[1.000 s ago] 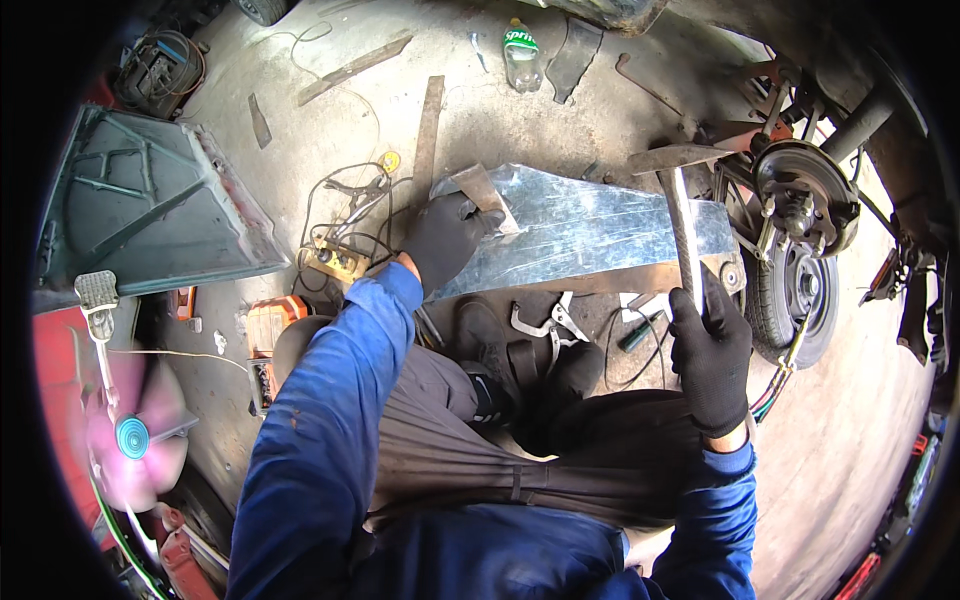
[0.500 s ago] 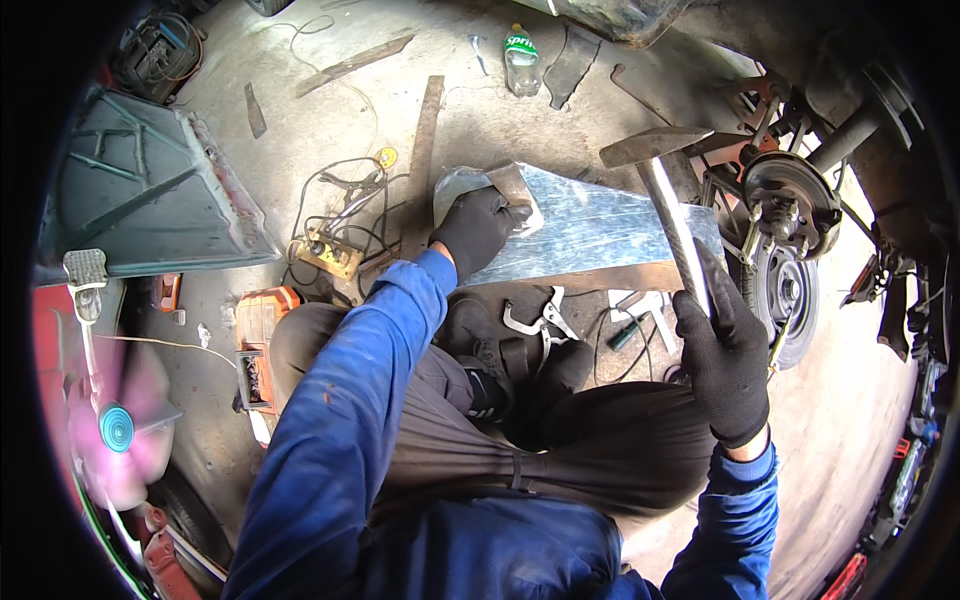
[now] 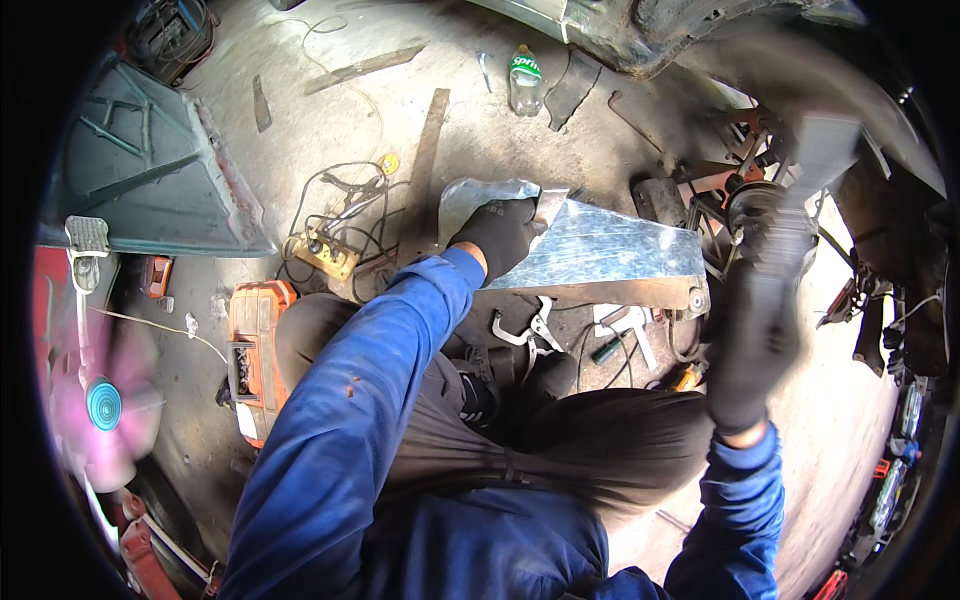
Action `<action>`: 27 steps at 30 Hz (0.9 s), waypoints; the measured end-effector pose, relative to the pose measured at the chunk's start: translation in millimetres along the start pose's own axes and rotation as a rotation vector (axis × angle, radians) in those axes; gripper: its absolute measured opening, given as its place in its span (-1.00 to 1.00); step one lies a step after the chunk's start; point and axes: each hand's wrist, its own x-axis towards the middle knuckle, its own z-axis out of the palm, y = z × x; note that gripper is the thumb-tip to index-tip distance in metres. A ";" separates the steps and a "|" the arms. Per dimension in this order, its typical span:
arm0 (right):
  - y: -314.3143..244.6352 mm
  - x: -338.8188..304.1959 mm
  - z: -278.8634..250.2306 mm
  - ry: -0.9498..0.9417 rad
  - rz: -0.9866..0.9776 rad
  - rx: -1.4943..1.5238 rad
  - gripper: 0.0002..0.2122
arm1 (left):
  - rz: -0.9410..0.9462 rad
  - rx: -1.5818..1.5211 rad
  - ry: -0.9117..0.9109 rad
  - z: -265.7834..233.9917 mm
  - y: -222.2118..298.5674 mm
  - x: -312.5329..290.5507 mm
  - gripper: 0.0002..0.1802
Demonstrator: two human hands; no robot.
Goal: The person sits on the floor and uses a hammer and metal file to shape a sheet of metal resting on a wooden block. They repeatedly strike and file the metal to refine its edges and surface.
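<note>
Black-gloved left hand (image 3: 503,238) clasps a flat metal piece (image 3: 552,204) over silver sheeting (image 3: 630,245). Black-gloved right hand (image 3: 755,350) clenches a blurred steel hammer (image 3: 815,165).

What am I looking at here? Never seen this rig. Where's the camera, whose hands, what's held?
No robot here: a person is working with their own gloved hands. The view is from a wide fisheye camera worn on the head, looking down, so edges bend and the picture's left is the person's left.

The left hand grips a small metal plate over a shiny metal sheet. The right hand holds what looks like a hammer; both are blurred.

On the floor around them are a plastic bottle, an orange case and a tangle of cables by a yellow box.
</note>
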 end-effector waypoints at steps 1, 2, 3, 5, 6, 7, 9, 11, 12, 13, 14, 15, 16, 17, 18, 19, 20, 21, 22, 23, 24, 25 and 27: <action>11.7 -6.3 8.8 -0.194 -0.049 -0.264 -0.61 | 0.023 0.046 0.007 0.2 1.9 -0.2 -0.52; 22.0 -10.8 11.9 -0.489 0.259 -0.401 -0.54 | 0.016 0.031 -0.004 -0.5 2.9 0.0 -0.52; 31.4 -17.3 16.1 -0.437 0.246 -0.445 -0.54 | 0.014 0.028 -0.022 -0.1 2.9 -1.2 -0.53; 41.2 -20.8 7.1 -0.366 0.240 -0.420 -0.51 | -0.004 0.024 -0.015 0.5 0.4 -1.2 -0.54; 41.7 -19.2 0.6 -0.367 0.261 -0.300 -0.51 | -0.011 0.023 -0.039 4.3 -0.9 -5.7 -0.55; 37.2 -16.9 -7.1 -0.382 0.249 -0.310 -0.50 | 0.013 0.033 0.001 3.0 -4.9 -2.5 -0.56; 21.7 -9.7 -16.8 -0.332 0.269 -0.140 -0.50 | 0.017 -0.062 0.041 6.6 -11.8 -6.0 -0.55; 3.2 0.5 -21.4 -0.204 0.205 -0.197 -0.52 | -0.079 -0.160 0.043 8.5 -16.1 -6.7 -0.54; -6.6 4.6 -26.1 -0.118 0.258 -0.136 -0.53 | -0.063 -0.129 0.043 9.0 -16.1 -6.3 -0.53; -13.0 7.1 -26.3 -0.038 0.246 -0.018 -0.54 | -0.049 -0.100 0.044 9.5 -14.4 -5.7 -0.52; -15.4 8.0 -21.7 0.068 0.230 0.025 -0.55 | -0.040 -0.075 0.038 9.1 -11.5 -5.4 -0.51; -15.1 7.9 -18.7 0.172 0.167 0.109 -0.56 | -0.025 -0.057 0.046 7.3 -7.6 -4.5 -0.50; -11.6 5.5 -12.2 0.237 0.138 0.206 -0.55 | -0.011 -0.043 0.043 5.1 -2.5 -3.6 -0.50; -3.8 1.1 -2.8 0.200 0.084 0.080 -0.55 | 0.007 -0.028 0.043 3.6 3.6 -3.5 -0.49; 4.8 -2.5 4.6 0.017 0.007 -0.171 -0.54 | 0.006 0.001 0.032 1.1 9.2 -0.7 -0.47; 14.6 -6.9 11.0 -0.254 0.057 -0.319 -0.53 | -0.026 -0.010 -0.004 -1.4 13.5 0.0 -0.48; 22.0 -11.6 14.0 -0.492 0.250 -0.499 -0.52 | -0.045 0.008 -0.026 -5.4 16.4 4.2 -0.50; 29.0 -17.3 19.4 -0.376 0.142 -0.458 -0.50 | -0.034 0.039 -0.048 -6.0 18.0 3.1 -0.51; 33.4 -18.7 13.2 -0.399 0.212 -0.433 -0.50 | -0.040 0.011 -0.042 -7.5 18.2 5.1 -0.51; 34.2 -20.8 9.5 -0.406 0.364 -0.441 -0.49 | -0.019 0.002 -0.024 -9.8 15.8 6.6 -0.51; 33.7 -19.1 4.5 -0.454 0.492 -0.380 -0.50 | -0.016 0.004 -0.041 -5.6 14.1 0.7 -0.51; 29.9 -16.2 -2.4 -0.354 0.283 -0.301 -0.50 | -0.023 -0.052 -0.013 -4.6 10.4 0.1 -0.51; 20.0 -5.4 -7.6 -0.255 0.205 -0.227 -0.51 | -0.086 -0.128 0.001 2.2 4.1 -7.3 -0.50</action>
